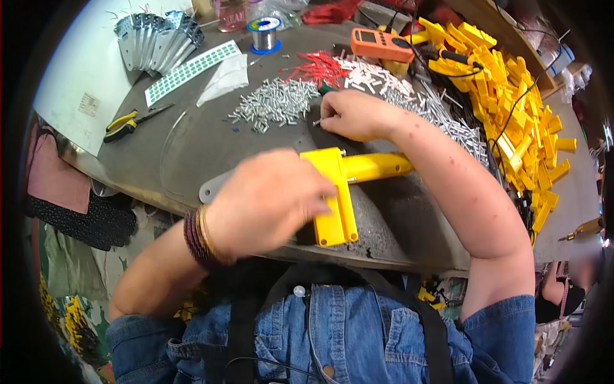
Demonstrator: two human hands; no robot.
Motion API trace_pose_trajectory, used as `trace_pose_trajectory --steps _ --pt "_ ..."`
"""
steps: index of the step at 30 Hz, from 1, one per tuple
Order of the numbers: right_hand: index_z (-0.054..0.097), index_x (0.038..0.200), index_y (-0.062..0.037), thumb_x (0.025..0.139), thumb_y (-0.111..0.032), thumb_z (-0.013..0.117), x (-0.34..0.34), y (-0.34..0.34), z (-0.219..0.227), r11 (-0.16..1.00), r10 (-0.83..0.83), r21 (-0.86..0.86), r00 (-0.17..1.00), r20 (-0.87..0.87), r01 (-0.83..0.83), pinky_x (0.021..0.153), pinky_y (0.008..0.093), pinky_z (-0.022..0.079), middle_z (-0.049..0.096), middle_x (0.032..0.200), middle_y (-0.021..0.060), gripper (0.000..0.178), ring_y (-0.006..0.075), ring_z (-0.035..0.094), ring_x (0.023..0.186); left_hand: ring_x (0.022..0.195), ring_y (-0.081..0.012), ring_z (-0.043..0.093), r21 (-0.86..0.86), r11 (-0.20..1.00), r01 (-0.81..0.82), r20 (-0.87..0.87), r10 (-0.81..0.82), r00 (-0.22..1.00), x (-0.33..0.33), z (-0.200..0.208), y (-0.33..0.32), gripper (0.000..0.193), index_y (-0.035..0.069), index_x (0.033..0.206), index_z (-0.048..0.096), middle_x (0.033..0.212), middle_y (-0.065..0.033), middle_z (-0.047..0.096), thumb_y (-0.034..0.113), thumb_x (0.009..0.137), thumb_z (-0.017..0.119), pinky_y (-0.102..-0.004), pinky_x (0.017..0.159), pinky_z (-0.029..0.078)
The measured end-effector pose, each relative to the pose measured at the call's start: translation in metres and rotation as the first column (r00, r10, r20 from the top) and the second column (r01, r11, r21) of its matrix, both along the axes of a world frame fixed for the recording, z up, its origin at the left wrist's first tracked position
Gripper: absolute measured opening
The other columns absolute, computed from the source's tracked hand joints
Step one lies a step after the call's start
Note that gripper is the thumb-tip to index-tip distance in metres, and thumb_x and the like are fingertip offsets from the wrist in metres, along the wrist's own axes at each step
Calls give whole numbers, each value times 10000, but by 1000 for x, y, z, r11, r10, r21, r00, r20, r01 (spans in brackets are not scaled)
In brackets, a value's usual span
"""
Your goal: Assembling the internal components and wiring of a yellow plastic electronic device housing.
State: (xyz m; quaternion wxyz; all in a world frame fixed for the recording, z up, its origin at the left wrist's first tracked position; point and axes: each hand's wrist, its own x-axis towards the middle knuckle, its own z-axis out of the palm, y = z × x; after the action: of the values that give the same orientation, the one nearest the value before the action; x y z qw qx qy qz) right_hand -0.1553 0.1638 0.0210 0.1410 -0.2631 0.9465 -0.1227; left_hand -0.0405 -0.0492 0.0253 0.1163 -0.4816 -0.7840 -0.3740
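Observation:
A yellow plastic housing (329, 221) with a yellow handle (380, 168) lies on the bench in front of me, small screws standing out of its side. From its left, under my hand, a grey metal plate (210, 191) with a hole sticks out. My left hand (265, 198) is over the housing's left edge, curled and smeared by motion, so its hold is unclear. Farther off, my right hand (358, 115) is closed in a pinch beside the heap of silver screws (275, 102); a small screw (316, 123) shows at its fingertips. Something dark green (327, 88) lies partly behind that hand.
Red wire pieces (320, 66), white pieces (377, 78) and longer screws (451, 121) lie beyond. Many yellow housings (511, 96) are heaped right. An orange meter (382, 46), solder spool (264, 35), pliers (128, 123), sticker sheet (192, 72) and metal plates (157, 43) lie farther back.

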Motion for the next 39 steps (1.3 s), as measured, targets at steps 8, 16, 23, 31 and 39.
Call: trace_pose_trajectory --steps 8,16,23,31,39 --pt "696 892 -29 826 -183 648 39 13 31 969 -64 -245 989 -131 30 746 374 514 687 854 151 174 299 659 831 896 -282 603 46 997 55 -23 -54 998 36 -2 8 233 66 823 634 910 -80 631 151 667 786 -452 877 457" --pt "661 885 -36 751 -31 718 161 33 56 877 186 -402 956 -226 -265 760 340 526 651 938 84 146 272 643 860 909 -306 626 68 998 -17 -71 22 997 42 -13 8 272 40 809 606 946 -107 630 139 644 798 -405 846 509" --pt "641 892 -46 703 -91 652 178 26 44 901 303 -153 839 -452 -407 697 353 529 629 940 78 195 250 636 821 921 -315 630 41 999 12 -119 -7 993 35 -21 2 322 41 842 624 954 -113 636 194 637 818 -403 776 516" --pt "616 853 -41 718 -138 588 182 23 52 912 375 52 777 -505 -407 586 297 512 554 796 37 168 187 619 712 1264 -405 406 -250 968 -37 -73 19 997 4 -8 11 817 136 1270 564 1413 -228 389 491 575 807 -504 1052 299" --pt "660 974 -52 754 -136 612 177 24 39 888 322 -156 828 -460 -432 629 320 535 577 865 38 240 200 629 768 1189 -416 476 -180 984 3 -91 -20 996 1 -18 10 693 153 1222 601 1392 -238 418 331 572 764 -498 1023 350"
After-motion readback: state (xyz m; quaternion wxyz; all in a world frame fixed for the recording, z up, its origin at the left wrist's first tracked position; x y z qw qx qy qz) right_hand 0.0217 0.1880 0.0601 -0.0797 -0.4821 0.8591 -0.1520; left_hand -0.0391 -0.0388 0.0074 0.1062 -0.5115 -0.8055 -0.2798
